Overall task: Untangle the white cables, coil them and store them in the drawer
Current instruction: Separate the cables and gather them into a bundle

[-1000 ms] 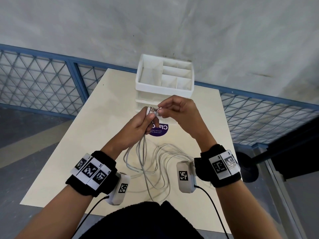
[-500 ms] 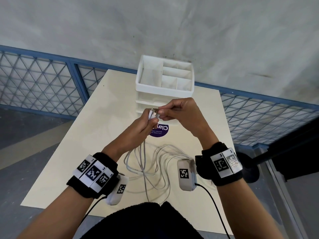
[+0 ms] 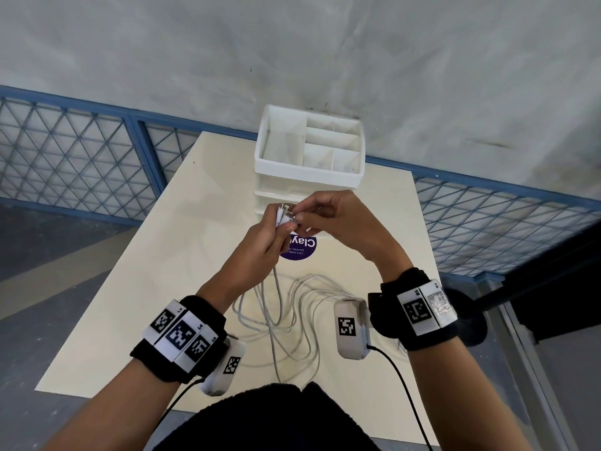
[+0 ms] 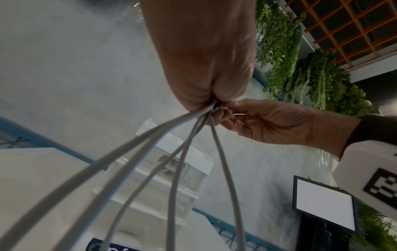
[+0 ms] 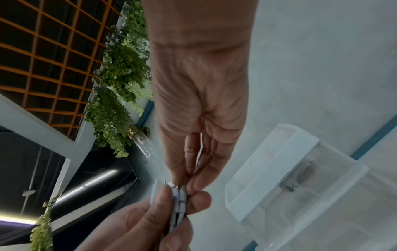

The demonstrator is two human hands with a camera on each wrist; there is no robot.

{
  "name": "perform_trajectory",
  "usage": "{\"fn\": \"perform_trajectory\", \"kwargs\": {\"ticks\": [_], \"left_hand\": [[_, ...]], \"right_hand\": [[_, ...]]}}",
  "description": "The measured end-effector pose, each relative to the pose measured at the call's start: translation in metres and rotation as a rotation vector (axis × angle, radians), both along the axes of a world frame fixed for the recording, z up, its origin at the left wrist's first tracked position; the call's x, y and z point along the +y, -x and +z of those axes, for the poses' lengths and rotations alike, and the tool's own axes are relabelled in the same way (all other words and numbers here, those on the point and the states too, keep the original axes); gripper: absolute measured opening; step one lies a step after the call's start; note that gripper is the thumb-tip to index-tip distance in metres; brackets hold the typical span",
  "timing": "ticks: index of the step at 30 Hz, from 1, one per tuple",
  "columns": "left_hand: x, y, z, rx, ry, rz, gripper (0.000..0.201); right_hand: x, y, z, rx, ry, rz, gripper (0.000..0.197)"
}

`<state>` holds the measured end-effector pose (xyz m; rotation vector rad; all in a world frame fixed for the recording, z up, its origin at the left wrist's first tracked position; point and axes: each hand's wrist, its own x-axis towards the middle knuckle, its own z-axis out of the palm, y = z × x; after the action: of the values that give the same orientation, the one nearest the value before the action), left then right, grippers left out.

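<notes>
Item: thin white charging cables (image 3: 276, 307), plug ends bunched upright in my left hand (image 3: 260, 252), fingers curled round them. My right hand (image 3: 338, 222) pinches one plug tip, evidently to line the ends up before coiling. Slack loops lie tangled on the cream tabletop (image 3: 169, 255); the white plastic drawer organiser (image 3: 309, 177) stands just behind, closed.

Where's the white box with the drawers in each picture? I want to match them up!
Head view: the drawer organizer stands at the table's far edge, upper middle, just beyond both hands.
Left wrist view: the same organizer sits lower middle, behind the hanging white cables.
Right wrist view: it fills the lower right corner.
Shared landmark: the bunched cable plugs, held where the left hand and right hand meet.
</notes>
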<state>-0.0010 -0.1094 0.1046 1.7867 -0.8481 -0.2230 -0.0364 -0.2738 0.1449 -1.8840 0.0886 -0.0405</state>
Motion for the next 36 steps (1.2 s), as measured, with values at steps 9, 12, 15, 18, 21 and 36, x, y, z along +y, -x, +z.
{"fn": "perform_trajectory", "kwargs": {"ticks": [9, 12, 15, 18, 21, 36], "left_hand": [[0.001, -0.003, -0.003, 0.012, -0.017, -0.032, 0.022], [-0.001, -0.002, -0.003, 0.033, -0.026, -0.014, 0.026], [-0.003, -0.003, -0.005, 0.018, -0.015, 0.028, 0.022], [-0.003, -0.002, -0.004, 0.041, 0.033, 0.062, 0.017], [-0.003, -0.003, -0.004, 0.057, 0.037, 0.032, 0.021], [-0.001, -0.004, -0.006, 0.169, 0.108, -0.135, 0.017]], "right_hand": [[0.001, 0.002, 0.004, -0.057, 0.056, 0.017, 0.005], [0.003, 0.001, 0.005, -0.074, 0.010, -0.023, 0.005], [0.003, 0.001, 0.003, -0.072, -0.091, -0.045, 0.011], [0.001, 0.001, 0.001, -0.080, -0.122, -0.033, 0.009], [0.000, 0.000, 0.003, -0.086, -0.083, 0.004, 0.013], [-0.007, -0.001, 0.014, -0.055, -0.068, 0.151, 0.014]]}}
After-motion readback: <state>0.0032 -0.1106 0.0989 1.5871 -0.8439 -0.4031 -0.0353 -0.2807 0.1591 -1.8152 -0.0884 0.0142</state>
